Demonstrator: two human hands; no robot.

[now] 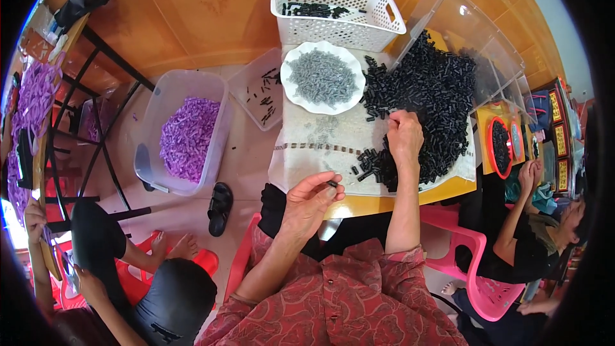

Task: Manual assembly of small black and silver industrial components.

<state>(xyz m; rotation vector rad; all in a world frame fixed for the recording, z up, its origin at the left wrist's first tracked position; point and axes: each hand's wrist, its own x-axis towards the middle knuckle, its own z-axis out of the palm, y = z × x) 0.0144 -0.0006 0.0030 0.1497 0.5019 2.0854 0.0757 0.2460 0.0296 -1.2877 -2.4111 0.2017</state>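
My left hand (311,202) hovers over the near table edge and pinches a small black plastic piece (333,183) between thumb and fingers. My right hand (403,138) rests on the cloth-covered table (307,144), fingers curled at the edge of a large heap of small black pieces (429,99). A short row of black pieces (368,163) lies beside that hand. A white scalloped plate (291,86) holding grey pieces sits further away.
A white perforated basket (333,22) with a few black pieces stands at the far edge beside a tipped clear bin (471,32). On the floor to the left is a clear tub (160,109) of purple pieces. Other people sit at the lower left and right.
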